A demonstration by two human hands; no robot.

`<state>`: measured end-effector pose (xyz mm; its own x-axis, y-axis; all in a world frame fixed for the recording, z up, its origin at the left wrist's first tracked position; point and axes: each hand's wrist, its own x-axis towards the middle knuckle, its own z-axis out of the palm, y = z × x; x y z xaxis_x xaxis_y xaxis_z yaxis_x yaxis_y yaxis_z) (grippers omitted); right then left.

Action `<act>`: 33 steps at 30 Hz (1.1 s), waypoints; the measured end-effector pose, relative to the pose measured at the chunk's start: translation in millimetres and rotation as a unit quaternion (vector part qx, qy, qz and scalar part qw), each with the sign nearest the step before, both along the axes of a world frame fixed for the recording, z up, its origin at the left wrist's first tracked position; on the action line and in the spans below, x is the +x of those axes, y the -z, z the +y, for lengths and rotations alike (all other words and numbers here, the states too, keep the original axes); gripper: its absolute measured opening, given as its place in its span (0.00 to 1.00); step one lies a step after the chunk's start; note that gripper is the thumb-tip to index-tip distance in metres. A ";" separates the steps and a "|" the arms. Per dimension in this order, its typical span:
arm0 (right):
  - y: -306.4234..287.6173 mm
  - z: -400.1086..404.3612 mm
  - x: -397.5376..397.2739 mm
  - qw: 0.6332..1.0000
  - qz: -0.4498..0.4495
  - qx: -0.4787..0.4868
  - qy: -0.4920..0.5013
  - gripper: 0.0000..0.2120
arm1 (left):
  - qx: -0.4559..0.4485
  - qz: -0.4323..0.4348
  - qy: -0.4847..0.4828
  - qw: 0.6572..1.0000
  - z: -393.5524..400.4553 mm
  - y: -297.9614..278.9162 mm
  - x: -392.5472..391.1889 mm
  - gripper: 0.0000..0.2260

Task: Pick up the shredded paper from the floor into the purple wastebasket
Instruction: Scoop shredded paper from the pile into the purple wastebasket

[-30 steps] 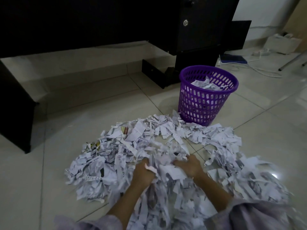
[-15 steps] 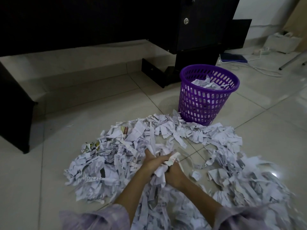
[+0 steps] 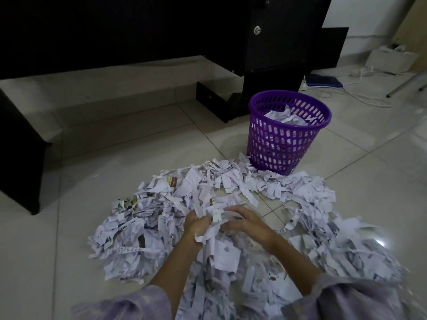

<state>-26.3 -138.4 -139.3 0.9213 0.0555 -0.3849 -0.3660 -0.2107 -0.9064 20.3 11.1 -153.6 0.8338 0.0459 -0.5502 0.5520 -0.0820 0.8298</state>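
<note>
A wide heap of white shredded paper (image 3: 147,229) covers the tiled floor in front of me. My left hand (image 3: 196,224) and my right hand (image 3: 248,224) are pressed together over the middle of the heap and grip one bunch of shredded paper (image 3: 217,229) between them, with strips hanging below. The purple wastebasket (image 3: 282,144) stands upright beyond the heap, to the right, with some paper inside it.
A black desk (image 3: 272,33) with a drawer unit stands behind the wastebasket. Its dark side panel (image 3: 20,155) is at the left. A blue pad (image 3: 323,80), white cables and a white box (image 3: 390,60) lie at the far right. Bare tiles stretch to the left.
My two hands came together from apart, gathered a bunch of strips between them, and have lifted it slightly above the heap. The wastebasket has not moved.
</note>
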 end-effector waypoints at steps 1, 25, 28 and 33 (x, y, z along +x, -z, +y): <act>-0.5 -1.7 0.3 1.000 0.005 0.000 0.019 0.23 | -0.005 -0.005 -0.005 1.000 0.2 -1.4 1.2 0.16; 16.4 -1.7 -15.3 0.991 0.044 0.115 0.058 0.24 | -0.115 0.107 -0.046 0.987 -8.7 -11.6 5.3 0.14; 15.3 -1.4 -15.7 0.985 0.011 0.157 0.068 0.25 | -0.120 0.118 -0.022 0.986 -10.9 -11.4 2.3 0.12; 16.5 -2.6 -8.2 0.969 0.013 0.229 0.089 0.24 | -0.098 0.098 -0.051 0.989 -16.4 -8.0 -1.2 0.10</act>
